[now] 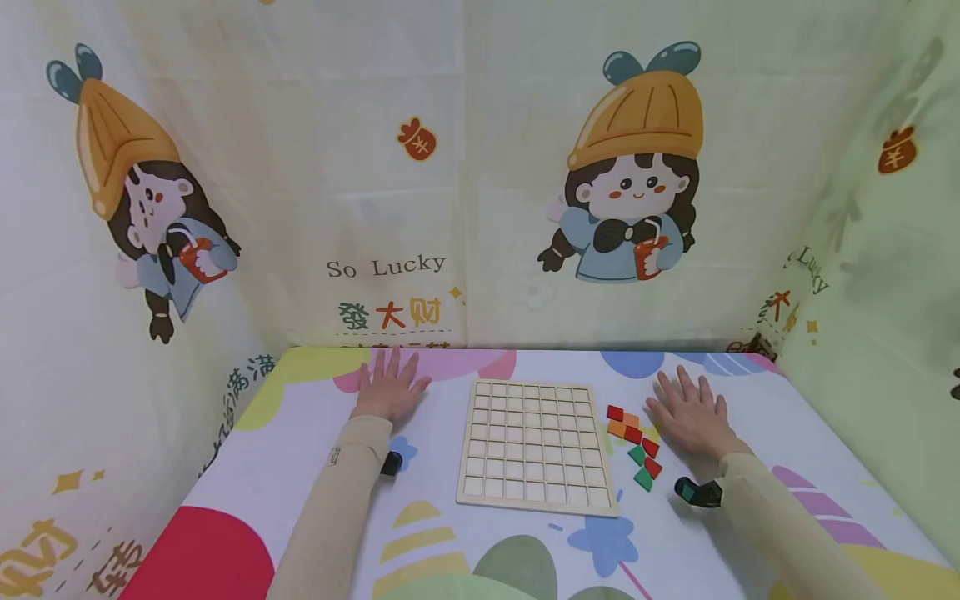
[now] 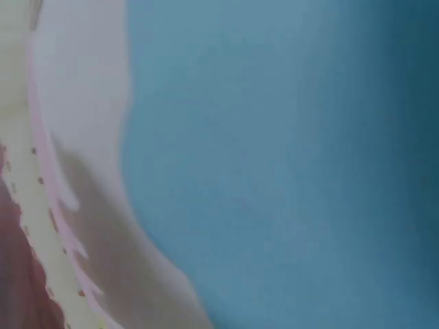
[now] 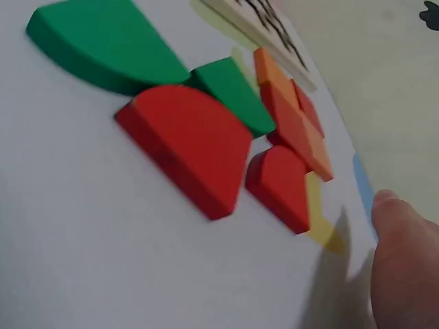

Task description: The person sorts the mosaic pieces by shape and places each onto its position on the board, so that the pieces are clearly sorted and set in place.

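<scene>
My left hand (image 1: 388,392) lies palm down with fingers spread, to the left of a pale wooden grid board (image 1: 536,446). Only an edge of that hand (image 2: 24,274) appears in the left wrist view. On the board's other side my right hand (image 1: 692,414) is spread too, holding nothing. Between it and the board lie small flat blocks: red and orange squares (image 1: 624,427) grouped together, with red (image 3: 188,140) and green quarter-round pieces (image 3: 103,44) nearer the front. In the right wrist view my thumb (image 3: 405,267) is apart from the blocks.
A printed tablecloth (image 1: 420,575) with coloured shapes covers the table. Behind it hangs a cream curtain (image 1: 495,208) with cartoon figures, and more cloth encloses both sides. Dark wrist cameras (image 1: 699,492) sit under the sleeves.
</scene>
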A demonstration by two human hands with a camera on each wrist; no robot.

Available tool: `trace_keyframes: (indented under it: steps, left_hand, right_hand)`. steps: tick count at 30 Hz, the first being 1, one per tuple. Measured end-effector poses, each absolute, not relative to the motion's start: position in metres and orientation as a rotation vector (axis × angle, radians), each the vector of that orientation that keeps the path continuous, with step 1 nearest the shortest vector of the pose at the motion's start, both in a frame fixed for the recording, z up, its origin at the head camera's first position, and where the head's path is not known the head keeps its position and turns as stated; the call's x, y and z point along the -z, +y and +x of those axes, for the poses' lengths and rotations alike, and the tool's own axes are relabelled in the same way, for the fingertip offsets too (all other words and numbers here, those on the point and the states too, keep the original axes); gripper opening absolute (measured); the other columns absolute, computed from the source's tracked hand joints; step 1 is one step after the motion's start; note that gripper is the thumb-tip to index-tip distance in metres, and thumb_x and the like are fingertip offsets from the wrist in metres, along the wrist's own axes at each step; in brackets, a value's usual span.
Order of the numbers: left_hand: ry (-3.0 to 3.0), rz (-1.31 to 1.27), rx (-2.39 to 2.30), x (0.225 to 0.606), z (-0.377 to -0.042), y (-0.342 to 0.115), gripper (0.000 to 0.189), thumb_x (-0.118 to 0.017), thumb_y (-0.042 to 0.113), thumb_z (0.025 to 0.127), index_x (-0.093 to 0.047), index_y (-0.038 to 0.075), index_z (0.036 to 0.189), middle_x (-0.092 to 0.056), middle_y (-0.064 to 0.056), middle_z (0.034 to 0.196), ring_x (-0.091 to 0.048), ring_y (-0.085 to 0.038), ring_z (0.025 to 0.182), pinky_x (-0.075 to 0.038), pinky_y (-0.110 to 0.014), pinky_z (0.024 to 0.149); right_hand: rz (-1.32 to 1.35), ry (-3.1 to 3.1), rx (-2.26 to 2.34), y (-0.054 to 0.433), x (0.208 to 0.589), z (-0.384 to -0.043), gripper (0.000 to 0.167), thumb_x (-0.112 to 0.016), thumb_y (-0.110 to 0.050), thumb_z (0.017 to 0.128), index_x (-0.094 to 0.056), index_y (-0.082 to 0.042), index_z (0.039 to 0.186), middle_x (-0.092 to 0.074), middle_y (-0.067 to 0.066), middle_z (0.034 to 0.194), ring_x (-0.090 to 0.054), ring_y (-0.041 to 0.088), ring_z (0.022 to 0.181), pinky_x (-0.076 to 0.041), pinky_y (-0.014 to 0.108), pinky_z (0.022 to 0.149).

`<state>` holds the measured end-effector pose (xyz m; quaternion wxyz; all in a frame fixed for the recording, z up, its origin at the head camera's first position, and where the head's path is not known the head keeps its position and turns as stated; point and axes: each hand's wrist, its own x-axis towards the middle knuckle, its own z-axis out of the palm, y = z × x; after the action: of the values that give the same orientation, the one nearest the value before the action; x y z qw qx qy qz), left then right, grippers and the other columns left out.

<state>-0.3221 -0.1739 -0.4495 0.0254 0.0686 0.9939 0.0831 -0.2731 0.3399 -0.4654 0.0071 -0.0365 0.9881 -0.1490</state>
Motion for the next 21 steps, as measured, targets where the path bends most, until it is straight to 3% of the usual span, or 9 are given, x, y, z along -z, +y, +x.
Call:
trace_keyframes:
  steps: [5,12,17,21]
  left_hand:
    - [2.967,0.44,-0.516,0.451,-0.323,-0.164,0.068,-0.038,0.05,0.101,-0.022,0.014,0.156,-0.006,-0.017,0.162,0.0,-0.042,0.147,-0.005,-0.06,0.117]
    - [2.751,0.695,-0.905,0.456,-0.313,-0.146,0.051,-0.067,0.036,0.092,-0.057,0.011,0.135,-0.032,-0.009,0.157,-0.019,-0.03,0.147,-0.018,-0.047,0.119]
    - [2.728,0.809,-0.986,0.463,-0.305,-0.14,0.031,-0.076,0.026,0.086,-0.069,0.012,0.113,-0.049,-0.007,0.146,-0.032,-0.028,0.143,-0.026,-0.043,0.117]
    - [2.712,0.848,-1.034,0.466,-0.299,-0.136,0.028,-0.077,0.025,0.084,-0.07,0.013,0.108,-0.051,-0.007,0.144,-0.035,-0.029,0.141,-0.027,-0.044,0.117]
  right_hand:
    - [-0.117,3.114,0.513,0.33,0.451,-0.269,0.075,-0.044,-0.05,0.1,-0.023,0.0,0.152,0.005,0.03,0.157,0.008,0.061,0.136,0.002,0.078,0.104]
    - [-0.207,3.088,0.694,0.315,0.434,-0.256,0.066,-0.045,-0.045,0.101,-0.034,0.001,0.148,0.001,0.03,0.158,0.003,0.058,0.139,-0.003,0.076,0.106]
    - [-0.215,3.052,0.873,0.307,0.431,-0.247,0.063,-0.041,-0.045,0.102,-0.039,0.002,0.145,0.002,0.029,0.158,0.005,0.055,0.141,-0.002,0.076,0.107]
    - [-0.191,3.022,0.99,0.302,0.432,-0.242,0.066,-0.039,-0.05,0.102,-0.043,0.002,0.142,0.002,0.027,0.159,0.007,0.053,0.142,-0.002,0.078,0.105]
